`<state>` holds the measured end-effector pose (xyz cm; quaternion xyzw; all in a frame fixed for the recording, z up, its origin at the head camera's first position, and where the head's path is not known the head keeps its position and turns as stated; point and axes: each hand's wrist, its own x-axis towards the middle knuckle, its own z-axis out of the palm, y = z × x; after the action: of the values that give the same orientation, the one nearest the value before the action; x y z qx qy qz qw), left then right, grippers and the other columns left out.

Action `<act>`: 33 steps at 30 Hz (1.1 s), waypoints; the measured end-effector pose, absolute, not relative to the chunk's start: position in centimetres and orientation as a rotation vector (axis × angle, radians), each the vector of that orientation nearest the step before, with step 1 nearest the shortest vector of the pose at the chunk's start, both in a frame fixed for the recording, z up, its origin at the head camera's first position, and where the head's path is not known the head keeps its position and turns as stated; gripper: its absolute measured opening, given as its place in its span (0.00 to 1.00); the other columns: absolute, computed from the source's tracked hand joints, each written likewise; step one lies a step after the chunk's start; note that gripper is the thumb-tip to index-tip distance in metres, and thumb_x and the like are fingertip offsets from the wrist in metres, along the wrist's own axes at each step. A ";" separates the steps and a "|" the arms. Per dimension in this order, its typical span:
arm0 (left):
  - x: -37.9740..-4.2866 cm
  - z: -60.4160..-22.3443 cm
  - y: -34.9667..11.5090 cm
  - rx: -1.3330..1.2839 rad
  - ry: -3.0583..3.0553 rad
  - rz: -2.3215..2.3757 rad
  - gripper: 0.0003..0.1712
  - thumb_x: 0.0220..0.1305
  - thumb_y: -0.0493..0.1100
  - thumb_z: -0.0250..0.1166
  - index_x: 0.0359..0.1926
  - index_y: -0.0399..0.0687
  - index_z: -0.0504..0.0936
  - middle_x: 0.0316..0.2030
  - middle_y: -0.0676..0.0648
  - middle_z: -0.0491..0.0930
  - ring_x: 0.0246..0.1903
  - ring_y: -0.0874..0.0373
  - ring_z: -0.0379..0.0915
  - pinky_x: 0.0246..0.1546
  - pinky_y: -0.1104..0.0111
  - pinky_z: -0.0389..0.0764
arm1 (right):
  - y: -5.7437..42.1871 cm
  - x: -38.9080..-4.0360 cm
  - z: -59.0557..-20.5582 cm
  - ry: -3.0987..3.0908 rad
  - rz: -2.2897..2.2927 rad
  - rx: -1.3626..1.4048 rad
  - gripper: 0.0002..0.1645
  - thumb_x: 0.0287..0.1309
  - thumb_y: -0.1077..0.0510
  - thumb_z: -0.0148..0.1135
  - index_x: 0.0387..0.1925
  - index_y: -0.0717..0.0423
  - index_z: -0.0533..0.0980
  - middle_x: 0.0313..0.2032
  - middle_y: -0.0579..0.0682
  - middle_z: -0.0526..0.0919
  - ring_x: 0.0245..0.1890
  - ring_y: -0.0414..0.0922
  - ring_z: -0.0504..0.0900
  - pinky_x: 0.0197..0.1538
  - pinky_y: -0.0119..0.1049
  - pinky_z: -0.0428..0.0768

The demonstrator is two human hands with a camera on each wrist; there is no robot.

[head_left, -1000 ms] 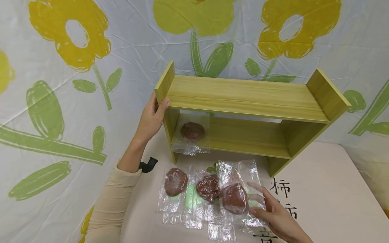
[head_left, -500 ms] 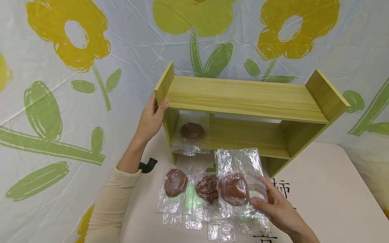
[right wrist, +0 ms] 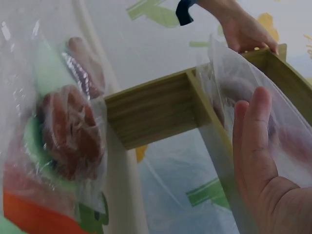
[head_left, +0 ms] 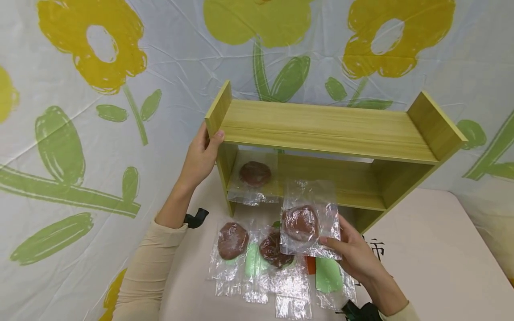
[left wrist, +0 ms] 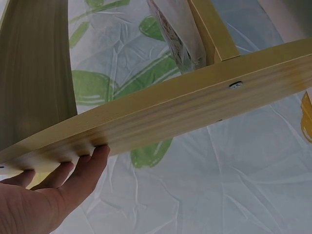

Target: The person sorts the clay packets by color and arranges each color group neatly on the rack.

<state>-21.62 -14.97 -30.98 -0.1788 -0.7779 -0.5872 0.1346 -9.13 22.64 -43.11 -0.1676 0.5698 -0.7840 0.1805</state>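
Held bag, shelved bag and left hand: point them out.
Held bag [head_left: 300, 222], head view: its brown filled part.
Shelved bag [head_left: 254, 174], head view: its brown filled part.
Left hand [head_left: 201, 156], head view: middle of the hand.

1. On the far side I face a white, creased cloth backdrop [head_left: 172, 67].
2. Far left on it I see an orange-yellow flower [head_left: 120, 49] with a pale oval centre; a similar bloom [head_left: 361, 49] is at far right.
3. Between them, cut off at the top of my view, is a yellow-green flower [head_left: 265, 26].
4. To my left runs a thick green stem [head_left: 84, 198], a broad leaf [head_left: 60, 142] above it.
5. Nearer me lies a pale beige tabletop [head_left: 429, 249], its far right corner rounded.
6. Black characters [head_left: 376, 244] mark its near right part, partly covered from my view.
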 end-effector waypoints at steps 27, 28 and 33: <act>-21.6 -31.0 -15.1 -0.527 -2.222 -1.680 0.26 0.78 0.50 0.52 0.73 0.54 0.66 0.59 0.44 0.74 0.57 0.52 0.72 0.54 0.50 0.73 | 20.0 -11.1 -42.0 0.952 -2.617 0.026 0.15 0.74 0.72 0.46 0.52 0.68 0.78 0.54 0.59 0.76 0.56 0.49 0.80 0.62 0.37 0.70; -21.6 -31.0 -15.1 -0.523 -2.224 -1.676 0.26 0.78 0.50 0.52 0.73 0.54 0.66 0.59 0.44 0.74 0.57 0.52 0.72 0.54 0.50 0.73 | 19.9 -11.1 -42.1 0.945 -2.623 0.026 0.15 0.73 0.72 0.46 0.51 0.68 0.78 0.53 0.59 0.76 0.56 0.49 0.80 0.62 0.37 0.70; -21.6 -31.1 -15.1 -0.517 -2.229 -1.676 0.26 0.78 0.50 0.53 0.72 0.53 0.67 0.57 0.43 0.75 0.55 0.52 0.73 0.53 0.51 0.74 | 19.2 -11.0 -42.3 0.998 -2.567 -0.044 0.15 0.73 0.73 0.45 0.51 0.64 0.77 0.51 0.57 0.79 0.56 0.52 0.80 0.62 0.42 0.71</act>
<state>-21.59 -15.06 -31.08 -0.1802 -0.7768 -0.5839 0.1521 -10.99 19.24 -42.34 -0.0156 0.3556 -0.9145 0.1925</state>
